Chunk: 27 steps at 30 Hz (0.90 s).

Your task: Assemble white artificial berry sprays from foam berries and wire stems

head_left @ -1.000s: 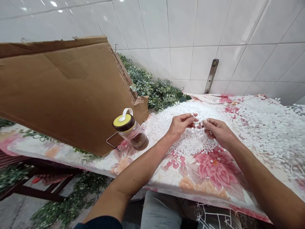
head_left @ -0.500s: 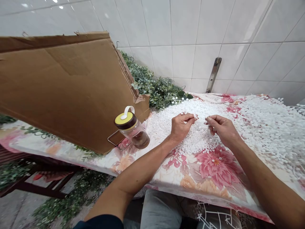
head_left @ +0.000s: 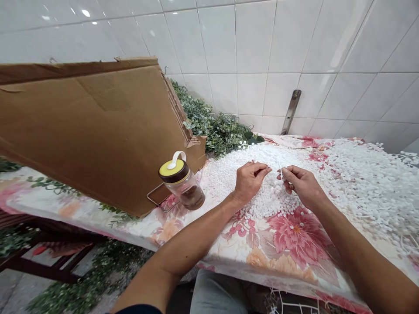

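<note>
Both my hands are over a heap of small white plastic beads [head_left: 225,174] on the flowered tablecloth [head_left: 294,233]. My left hand [head_left: 249,179] is closed in a pinch, thumb against forefinger; whatever is between the tips is too small to make out. A short way to the right, my right hand [head_left: 303,183] pinches a thin white plastic sprig [head_left: 280,174] between thumb and forefinger. The fingertips of the two hands are apart. Farther right lies a spread of white beaded sprigs [head_left: 376,183].
A jar with a yellow lid [head_left: 181,183] stands left of the heap, beside a large cardboard box [head_left: 91,139]. Green artificial foliage [head_left: 225,131] lies behind, against the tiled wall [head_left: 255,39]. A metal strip [head_left: 291,112] leans there. White plastic branches [head_left: 296,305] show below the table edge.
The view has tilted up slightly, so everything sits lower in the picture. The white piece at my left fingertips no longer shows clearly. My right hand keeps its pinch on the sprig.
</note>
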Available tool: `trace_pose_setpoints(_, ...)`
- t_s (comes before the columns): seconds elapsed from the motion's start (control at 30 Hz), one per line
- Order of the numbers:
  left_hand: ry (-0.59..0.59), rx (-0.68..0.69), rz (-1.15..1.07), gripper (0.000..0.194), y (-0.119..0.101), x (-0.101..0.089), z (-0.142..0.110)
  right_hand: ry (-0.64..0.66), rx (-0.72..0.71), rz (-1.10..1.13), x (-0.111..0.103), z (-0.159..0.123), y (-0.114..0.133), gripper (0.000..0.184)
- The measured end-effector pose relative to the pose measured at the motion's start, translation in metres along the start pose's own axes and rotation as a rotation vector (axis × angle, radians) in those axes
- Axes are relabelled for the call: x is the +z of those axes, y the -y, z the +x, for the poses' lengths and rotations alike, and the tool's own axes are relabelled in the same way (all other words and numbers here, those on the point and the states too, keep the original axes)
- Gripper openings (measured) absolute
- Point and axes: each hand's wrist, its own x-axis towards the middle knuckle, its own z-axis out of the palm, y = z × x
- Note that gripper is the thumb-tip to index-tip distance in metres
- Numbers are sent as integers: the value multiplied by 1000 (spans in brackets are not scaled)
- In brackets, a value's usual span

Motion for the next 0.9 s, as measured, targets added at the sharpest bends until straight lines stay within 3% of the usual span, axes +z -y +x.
trace_pose_setpoints(0.13,12,-47,-19,15,4,0,1,-60,-14,4,-6,4,-2,40)
trace_pose_setpoints(0.23,27,-83,-38,15,4,0,1,-122,-41,-137,-12,4,1,40)
trace_pose_setpoints(0.3,42,-88,-63,12,2,2,-1,-229,-165,-337,-16,0,7,38)
trace_pose_setpoints(0.37,79,-83,-90,11,1,4,-4,-300,-384,-516,-18,-4,18,31)
trace_pose_setpoints(0.47,148,-74,-113,9,-2,8,-10,-96,-669,-630,-17,-5,37,28)
trace_pose_setpoints(0.57,174,-68,-121,10,-3,11,-14,131,-814,-829,-12,6,49,35)
trace_pose_setpoints(0.63,169,-63,-128,10,-2,11,-14,256,-843,-941,-10,19,51,32)
trace_pose_setpoints(0.7,154,-59,-145,10,-1,10,-12,264,-825,-1008,-7,30,51,24)
trace_pose_setpoints(0.9,81,-125,-166,8,7,5,-4,-12,-737,-924,-7,39,32,13)
